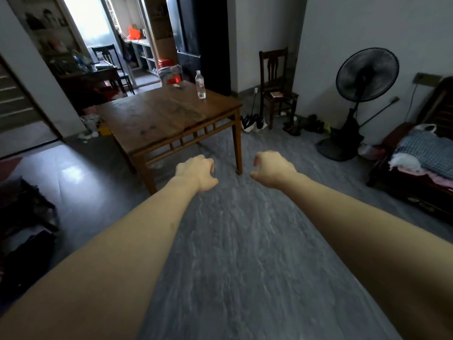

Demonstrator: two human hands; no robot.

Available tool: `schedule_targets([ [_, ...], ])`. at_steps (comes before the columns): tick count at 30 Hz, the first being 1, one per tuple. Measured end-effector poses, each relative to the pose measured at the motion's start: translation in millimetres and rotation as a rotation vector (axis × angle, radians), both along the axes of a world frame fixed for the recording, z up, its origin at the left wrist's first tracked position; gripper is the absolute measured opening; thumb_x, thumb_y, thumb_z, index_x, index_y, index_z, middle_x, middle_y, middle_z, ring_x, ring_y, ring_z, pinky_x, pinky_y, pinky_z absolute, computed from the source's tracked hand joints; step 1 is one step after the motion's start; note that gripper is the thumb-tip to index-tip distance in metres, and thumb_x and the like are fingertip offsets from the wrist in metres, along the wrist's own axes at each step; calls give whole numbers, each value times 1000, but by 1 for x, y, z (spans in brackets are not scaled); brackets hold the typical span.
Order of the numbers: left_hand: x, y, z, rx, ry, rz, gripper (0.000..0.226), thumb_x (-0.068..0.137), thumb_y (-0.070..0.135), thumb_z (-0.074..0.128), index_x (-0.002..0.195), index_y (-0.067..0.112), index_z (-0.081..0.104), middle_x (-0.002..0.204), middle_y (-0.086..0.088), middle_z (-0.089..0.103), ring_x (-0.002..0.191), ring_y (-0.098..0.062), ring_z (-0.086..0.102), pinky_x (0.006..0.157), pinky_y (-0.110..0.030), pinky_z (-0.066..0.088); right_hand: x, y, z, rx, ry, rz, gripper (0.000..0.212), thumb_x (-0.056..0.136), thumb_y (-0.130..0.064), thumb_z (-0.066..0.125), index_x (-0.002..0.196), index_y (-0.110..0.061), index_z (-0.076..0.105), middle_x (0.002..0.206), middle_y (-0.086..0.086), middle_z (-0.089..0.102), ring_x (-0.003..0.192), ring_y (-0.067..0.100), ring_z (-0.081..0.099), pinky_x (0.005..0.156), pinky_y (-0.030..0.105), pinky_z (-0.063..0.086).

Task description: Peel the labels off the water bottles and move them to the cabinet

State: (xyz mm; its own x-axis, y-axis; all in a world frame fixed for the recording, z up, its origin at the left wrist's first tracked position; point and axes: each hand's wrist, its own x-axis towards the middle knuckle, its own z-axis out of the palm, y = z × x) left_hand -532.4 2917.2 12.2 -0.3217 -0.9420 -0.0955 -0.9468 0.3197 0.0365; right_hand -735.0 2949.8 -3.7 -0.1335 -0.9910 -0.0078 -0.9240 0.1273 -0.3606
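A clear water bottle [200, 84] with a red and white label stands upright near the far right corner of a brown wooden table [157, 119]. A small scrap [177, 86] lies on the table to the bottle's left. Both my arms stretch forward over the grey floor, well short of the table. My left hand [196, 172] is curled into a loose fist with nothing in it. My right hand [272, 169] is also curled shut and holds nothing. The bottle is far beyond both hands.
A dark wooden chair [277, 87] stands by the far wall, a black standing fan [362, 94] to its right. A bench with bedding [426, 155] fills the right edge. Shelves and a second table with bottles [81, 62] stand at the back left. Dark clutter [24, 217] lies at left.
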Motion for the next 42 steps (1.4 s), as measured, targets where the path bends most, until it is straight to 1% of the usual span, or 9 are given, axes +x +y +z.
schedule_targets([
  [8, -28, -109, -24, 49, 9, -7, 33, 93, 44, 63, 122, 28, 61, 129, -1, 52, 121, -27, 55, 83, -38, 36, -8, -107, -14, 64, -129, 14, 27, 89, -32, 64, 111, -17, 62, 116, 7, 63, 104, 27, 62, 90, 45, 56],
  [17, -3, -287, 5, 55, 47, 48, 32, 94, 43, 62, 121, 26, 62, 130, -3, 54, 121, -28, 56, 89, -39, 43, 11, -284, 3, 73, -108, 41, 25, 91, -29, 63, 110, -13, 65, 112, 8, 66, 98, 27, 66, 87, 45, 59],
  [22, 11, -365, 8, 81, 99, 52, 30, 94, 40, 62, 119, 26, 62, 126, -4, 54, 116, -29, 57, 83, -36, 40, 19, -359, 5, 84, -103, 53, 29, 90, -28, 62, 112, -10, 66, 113, 11, 67, 103, 30, 64, 90, 47, 57],
  [27, 20, -418, -3, 128, 7, 29, 33, 95, 38, 58, 124, 23, 60, 130, -6, 52, 119, -30, 55, 91, -39, 42, 33, -426, 16, 79, -125, 91, 30, 89, -22, 61, 109, -1, 69, 106, 18, 70, 97, 33, 66, 85, 47, 59],
  [29, 24, -442, 0, 133, 35, 48, 33, 95, 39, 59, 124, 23, 60, 131, -6, 52, 119, -30, 55, 91, -39, 43, 38, -453, 20, 62, -113, 119, 22, 89, -25, 61, 101, -6, 67, 100, 12, 68, 97, 31, 65, 84, 46, 58],
  [32, 24, -480, 3, 130, 43, 70, 35, 95, 40, 60, 126, 23, 60, 132, -6, 54, 120, -30, 56, 91, -39, 43, 41, -493, 16, 75, -119, 160, 15, 89, -28, 62, 99, -16, 63, 105, 5, 66, 98, 24, 63, 84, 41, 57],
  [35, 19, -516, -1, 156, -1, 71, 34, 96, 39, 59, 125, 22, 60, 131, -6, 54, 118, -30, 56, 92, -39, 43, 38, -533, 8, 80, -233, 140, 12, 89, -26, 64, 98, -18, 64, 101, 2, 65, 92, 19, 61, 71, 30, 53],
  [37, 11, -543, -3, 176, -23, 61, 35, 97, 38, 58, 127, 21, 59, 131, -7, 53, 119, -30, 55, 98, -42, 46, 32, -561, 6, 86, -284, 137, 14, 90, -27, 66, 101, -18, 66, 103, 2, 66, 96, 19, 62, 70, 27, 53],
  [42, -23, -626, -3, 150, 0, 61, 37, 96, 39, 58, 128, 22, 60, 134, -6, 52, 122, -31, 55, 100, -43, 46, -5, -648, 10, 109, -238, 139, 14, 93, -28, 64, 104, -19, 64, 105, 1, 65, 94, 18, 61, 58, 21, 42],
])
